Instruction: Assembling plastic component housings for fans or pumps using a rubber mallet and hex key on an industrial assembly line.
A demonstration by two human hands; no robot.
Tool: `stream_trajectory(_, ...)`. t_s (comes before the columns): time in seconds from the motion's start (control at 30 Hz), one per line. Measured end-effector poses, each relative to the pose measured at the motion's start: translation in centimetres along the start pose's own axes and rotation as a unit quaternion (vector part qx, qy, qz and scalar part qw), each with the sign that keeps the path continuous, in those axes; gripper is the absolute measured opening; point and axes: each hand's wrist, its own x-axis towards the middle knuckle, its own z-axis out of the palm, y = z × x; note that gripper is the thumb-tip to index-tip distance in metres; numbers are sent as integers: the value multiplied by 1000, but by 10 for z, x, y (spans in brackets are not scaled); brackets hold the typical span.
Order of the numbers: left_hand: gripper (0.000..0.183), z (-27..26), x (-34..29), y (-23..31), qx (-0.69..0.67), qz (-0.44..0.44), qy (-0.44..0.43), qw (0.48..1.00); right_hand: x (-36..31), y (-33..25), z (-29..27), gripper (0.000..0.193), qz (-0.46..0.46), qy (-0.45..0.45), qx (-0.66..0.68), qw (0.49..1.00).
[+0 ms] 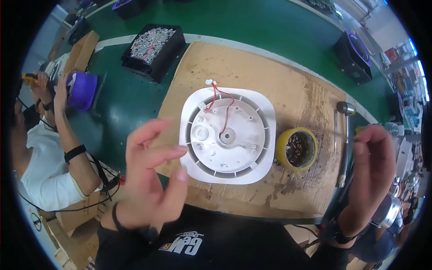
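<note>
A white round plastic housing [243,110] with a square, rounded rim lies on the cardboard in front of me. Red wires [230,110] run from its centre to a small white connector [209,82] past the far rim. My left hand [155,175] hovers at the housing's left edge, fingers spread, nothing seen in them. Far to the right, my right hand [373,166] is raised beside a hammer [346,135], its thumb and fingers drawn together; anything pinched there is too small to make out. Between housing and hammer stands a yellow tape roll [281,150] holding small brass-coloured parts.
Cardboard [256,202] covers part of the green bench [216,22]. A black bin [168,56] full of small metal parts stands at the far left. Another person [58,162] works at the left beside a purple container [83,92]. A black-and-purple bin [353,58] sits far right.
</note>
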Motion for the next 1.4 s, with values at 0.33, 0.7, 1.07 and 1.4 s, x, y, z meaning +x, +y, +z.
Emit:
stream_trajectory(0.33, 22, 10, 70, 9, -312, -64, -41, 947, 33, -60, 62, 17, -292, -236, -292, 879)
stream_trajectory(0.7, 17, 19, 101, 12, -288, -64, -95, 951, 48, -85, 83, 17, -366, -276, -216, 862)
stream_trajectory(1.07, 14, 43, 91, -3, -320, -83, -10, 944, 44, 96, -54, 26, 59, 12, -256, 965)
stream_trajectory(1.4, 12, 43, 84, -7, -368, -79, 44, 926, 14, 219, -62, 30, 77, -68, -396, 912)
